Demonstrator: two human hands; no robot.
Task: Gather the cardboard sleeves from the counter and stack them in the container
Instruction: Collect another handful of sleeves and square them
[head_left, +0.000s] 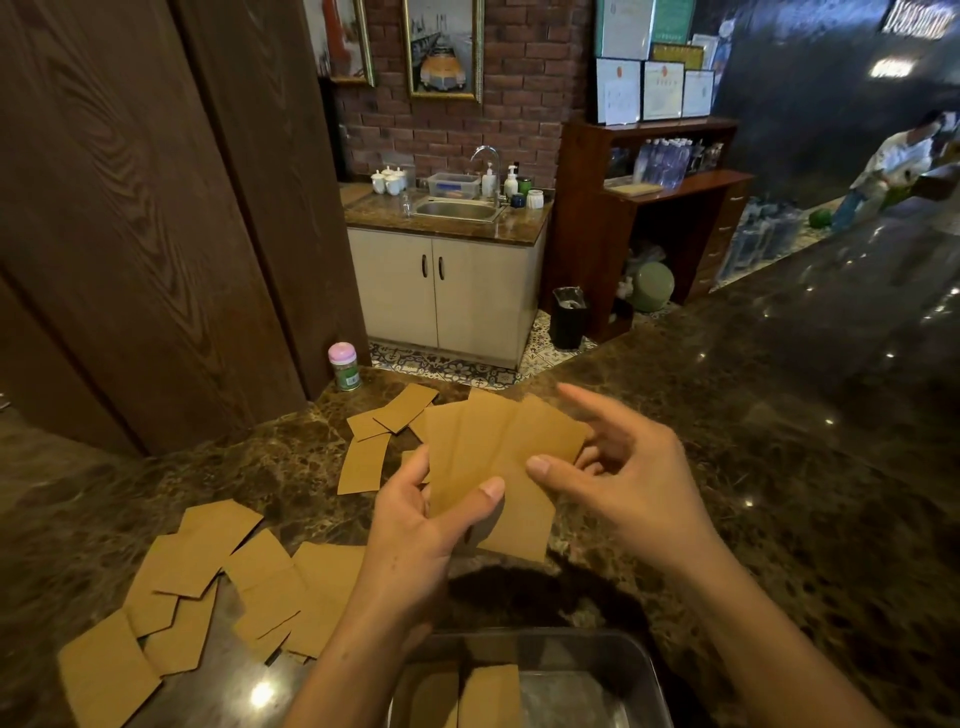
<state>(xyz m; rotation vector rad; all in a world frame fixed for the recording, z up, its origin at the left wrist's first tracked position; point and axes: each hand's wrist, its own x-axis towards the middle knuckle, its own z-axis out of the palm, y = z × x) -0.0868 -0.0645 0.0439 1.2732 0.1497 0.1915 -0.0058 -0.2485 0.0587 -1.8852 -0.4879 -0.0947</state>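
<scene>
Both hands hold a fanned bunch of flat brown cardboard sleeves (498, 457) above the dark marble counter (779, 467). My left hand (415, 525) grips the bunch from the lower left, thumb across the front. My right hand (618, 467) pinches its right side, index finger stretched out. More sleeves lie scattered on the counter: a large pile (208, 577) at the left and a smaller group (384, 431) behind the held ones. A metal container (639, 670) sits at the bottom edge below my hands, with some sleeves (488, 696) inside.
A small jar with a pink lid (344, 366) stands at the counter's back edge beside dark wooden panels (156, 234). Beyond the counter are a sink cabinet (447, 291), a black bin (569, 317) and wooden shelves. A person (893, 166) stands at the far right.
</scene>
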